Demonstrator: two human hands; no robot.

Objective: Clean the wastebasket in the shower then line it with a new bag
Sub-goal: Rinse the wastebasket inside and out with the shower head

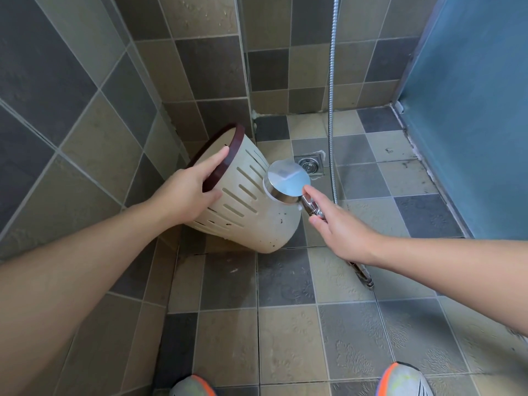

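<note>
Left hand (185, 192) grips tilted basket (251, 207) by its dark rim (220, 164), fingers inside; right hand (340, 232) holds showerhead (287, 181) handle, head against basket's side.

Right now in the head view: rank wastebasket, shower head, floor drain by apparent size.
1. wastebasket, tilted, gripped at its dark rim by the left hand: clearly largest.
2. shower head, held by the right hand.
3. floor drain: smallest, though it lies farther from the camera and the shower head partly covers it, so the gap is unsure.
</note>
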